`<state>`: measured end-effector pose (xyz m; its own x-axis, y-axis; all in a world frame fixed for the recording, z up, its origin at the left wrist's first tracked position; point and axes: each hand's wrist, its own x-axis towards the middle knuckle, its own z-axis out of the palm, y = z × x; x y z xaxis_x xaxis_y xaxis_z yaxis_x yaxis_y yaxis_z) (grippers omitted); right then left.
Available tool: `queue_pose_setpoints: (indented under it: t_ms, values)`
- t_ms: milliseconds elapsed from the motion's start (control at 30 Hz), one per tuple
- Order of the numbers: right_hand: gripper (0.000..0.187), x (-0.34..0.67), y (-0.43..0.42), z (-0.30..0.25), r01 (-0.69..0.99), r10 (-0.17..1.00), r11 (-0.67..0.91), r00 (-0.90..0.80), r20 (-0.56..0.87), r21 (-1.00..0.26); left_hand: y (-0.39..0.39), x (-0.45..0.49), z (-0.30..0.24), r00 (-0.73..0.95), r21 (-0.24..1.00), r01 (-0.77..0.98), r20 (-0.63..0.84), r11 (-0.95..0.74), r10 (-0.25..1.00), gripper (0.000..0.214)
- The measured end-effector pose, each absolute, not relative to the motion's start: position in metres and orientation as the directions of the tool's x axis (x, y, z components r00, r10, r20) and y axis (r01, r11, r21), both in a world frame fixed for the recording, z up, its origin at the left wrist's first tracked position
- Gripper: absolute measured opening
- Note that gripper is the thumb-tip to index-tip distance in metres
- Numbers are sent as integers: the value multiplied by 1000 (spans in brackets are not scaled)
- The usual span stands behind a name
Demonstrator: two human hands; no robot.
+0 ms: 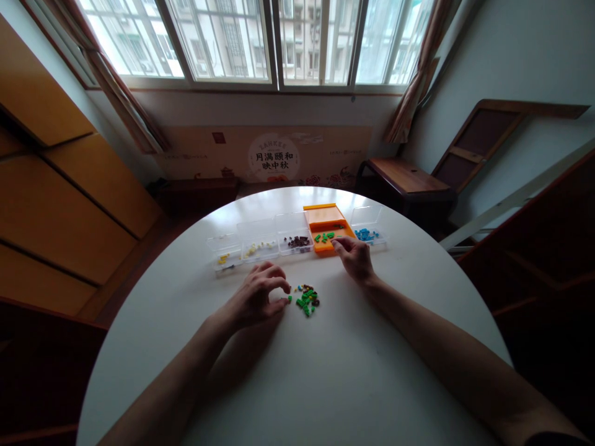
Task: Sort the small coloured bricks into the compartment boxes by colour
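My left hand hovers at the left of a small pile of toy bricks, mostly green with some brown, yellow and blue. Its thumb and forefinger are curved but apart, and a single green brick lies by the thumb tip. My right hand reaches to the front right of an open orange box. Its fingertips are pinched together at the rim; what they hold, if anything, is too small to make out. Several green bricks lie inside that box.
Clear lidded boxes flank the orange one: yellow bricks, pale yellow bricks and dark brown bricks to the left, blue bricks to the right. All stand on a round white table. A wooden chair stands beyond.
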<state>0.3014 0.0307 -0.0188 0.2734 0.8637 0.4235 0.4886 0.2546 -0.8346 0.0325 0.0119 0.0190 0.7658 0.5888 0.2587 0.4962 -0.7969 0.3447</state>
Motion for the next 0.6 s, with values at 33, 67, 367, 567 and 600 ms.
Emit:
queue_pose_setpoints:
  t_ms: [33, 67, 367, 567, 600]
  values:
    - [27, 301, 30, -19, 487, 865, 258, 268, 424, -834, 12, 32, 19, 766, 345, 499, 253, -795, 590, 10]
    - [26, 300, 30, -19, 484, 867, 263, 262, 425, -835, 12, 33, 19, 768, 342, 502, 247, -794, 591, 9]
    - [22, 289, 24, -21, 522, 878, 338, 124, 462, -783, 12, 36, 15, 757, 297, 518, 277, -802, 591, 4]
    - [19, 282, 17, -18, 548, 860, 423, 6, 510, -721, 11, 40, 13, 763, 284, 512, 283, -811, 581, 6]
    - [19, 281, 15, -17, 547, 859, 433, -7, 513, -717, 11, 41, 13, 764, 284, 509, 287, -813, 578, 8]
